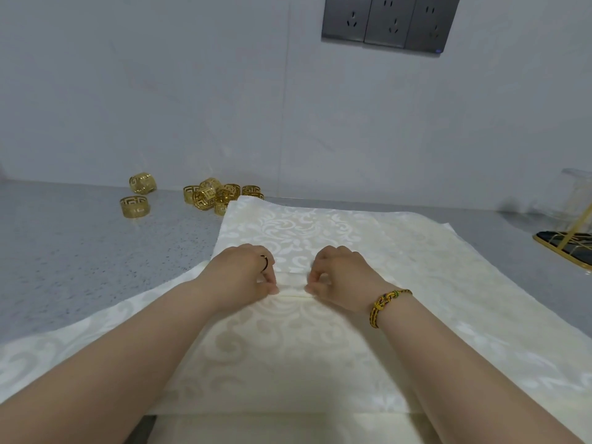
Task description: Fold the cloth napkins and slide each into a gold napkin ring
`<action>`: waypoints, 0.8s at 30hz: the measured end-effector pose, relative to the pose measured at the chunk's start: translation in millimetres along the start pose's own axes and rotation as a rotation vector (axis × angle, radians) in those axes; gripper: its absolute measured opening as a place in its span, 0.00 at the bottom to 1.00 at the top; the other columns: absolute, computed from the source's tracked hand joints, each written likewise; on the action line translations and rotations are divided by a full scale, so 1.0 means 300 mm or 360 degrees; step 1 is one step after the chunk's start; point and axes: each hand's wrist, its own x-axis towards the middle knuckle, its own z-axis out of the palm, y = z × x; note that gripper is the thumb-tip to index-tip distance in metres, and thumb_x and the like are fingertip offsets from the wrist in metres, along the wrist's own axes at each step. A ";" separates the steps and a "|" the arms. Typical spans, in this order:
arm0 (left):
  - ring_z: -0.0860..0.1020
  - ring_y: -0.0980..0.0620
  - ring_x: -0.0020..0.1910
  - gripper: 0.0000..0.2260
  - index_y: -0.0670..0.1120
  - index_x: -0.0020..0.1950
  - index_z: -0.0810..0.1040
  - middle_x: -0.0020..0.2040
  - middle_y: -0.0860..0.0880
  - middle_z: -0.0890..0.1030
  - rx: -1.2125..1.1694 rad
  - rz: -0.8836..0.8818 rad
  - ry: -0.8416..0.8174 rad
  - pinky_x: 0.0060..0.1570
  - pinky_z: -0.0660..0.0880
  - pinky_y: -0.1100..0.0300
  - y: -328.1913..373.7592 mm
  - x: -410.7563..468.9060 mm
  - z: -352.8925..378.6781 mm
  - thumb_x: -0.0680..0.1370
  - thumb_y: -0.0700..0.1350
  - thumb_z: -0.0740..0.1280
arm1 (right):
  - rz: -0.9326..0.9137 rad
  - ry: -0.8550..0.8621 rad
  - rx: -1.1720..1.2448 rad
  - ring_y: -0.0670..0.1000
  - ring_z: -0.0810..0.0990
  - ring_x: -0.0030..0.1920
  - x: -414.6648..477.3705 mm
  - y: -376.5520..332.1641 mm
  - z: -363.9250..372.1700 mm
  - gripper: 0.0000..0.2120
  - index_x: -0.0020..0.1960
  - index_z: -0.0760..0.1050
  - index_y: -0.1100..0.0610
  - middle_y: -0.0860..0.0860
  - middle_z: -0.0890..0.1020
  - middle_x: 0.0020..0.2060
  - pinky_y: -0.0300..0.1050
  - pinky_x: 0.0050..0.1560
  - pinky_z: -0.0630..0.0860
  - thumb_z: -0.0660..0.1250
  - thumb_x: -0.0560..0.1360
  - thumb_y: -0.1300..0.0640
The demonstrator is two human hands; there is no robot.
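Napkin rings [211, 195] sit loose by back-left edge of counter [80, 251] for later, left hand [246, 274] and right hand [339, 277] each pinch a raised crease in the cream napkin [320, 225] spread mid-counter, probably gathering pleats to fit a ring, wire rack [567, 245] at right edge.

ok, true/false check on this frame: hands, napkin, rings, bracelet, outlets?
1. Both the left hand and right hand pinch a fold in the cream napkin. True.
2. A napkin is already threaded through a ring. False: the gold rings lie loose on the counter, none holding cloth.
3. The bracelet is on the left wrist. False: the bracelet is on the right wrist.
4. Three outlets are on the wall. True.
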 end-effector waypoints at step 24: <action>0.66 0.54 0.41 0.08 0.54 0.39 0.65 0.33 0.57 0.64 0.0369 0.0095 0.0247 0.30 0.56 0.72 0.068 -0.045 -0.019 0.75 0.44 0.60 | -0.0082 0.0096 -0.0228 0.51 0.64 0.42 -0.026 -0.054 0.003 0.18 0.32 0.54 0.48 0.43 0.63 0.32 0.42 0.45 0.56 0.59 0.70 0.65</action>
